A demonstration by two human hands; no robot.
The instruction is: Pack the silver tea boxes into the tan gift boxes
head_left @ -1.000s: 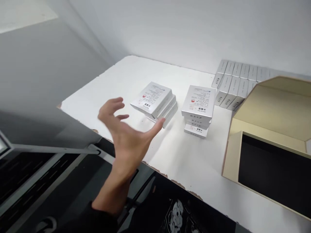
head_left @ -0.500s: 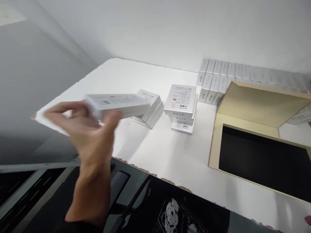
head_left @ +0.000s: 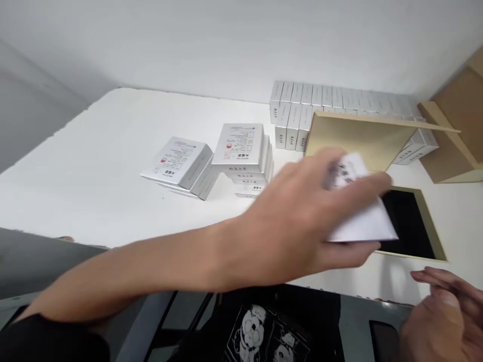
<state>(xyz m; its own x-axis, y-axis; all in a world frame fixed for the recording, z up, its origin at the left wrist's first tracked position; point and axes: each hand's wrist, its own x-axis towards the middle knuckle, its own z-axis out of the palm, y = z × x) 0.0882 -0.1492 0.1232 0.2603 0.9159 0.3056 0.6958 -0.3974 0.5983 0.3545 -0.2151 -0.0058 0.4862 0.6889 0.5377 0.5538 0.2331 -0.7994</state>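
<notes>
Box, tilted, which we clamp in our left hand, overlapping the case in view; our right hand, fingers loosely extended, lies apart, rightward and nearer us; long axis unclear

Just left of the open box, the top carton of a stack reads "WHITE TEA" beside larger dark Chinese characters, the first being 大; its finer lines are too small to read, and it bears a red round mark. Farther left of the box, a leaning carton carries a similar label and red mark, its small print illegible. Over the box's near side, dark characters on the carton in the left hand are blurred. Behind the box, row cartons show tiny, unreadable characters on their ends.
</notes>
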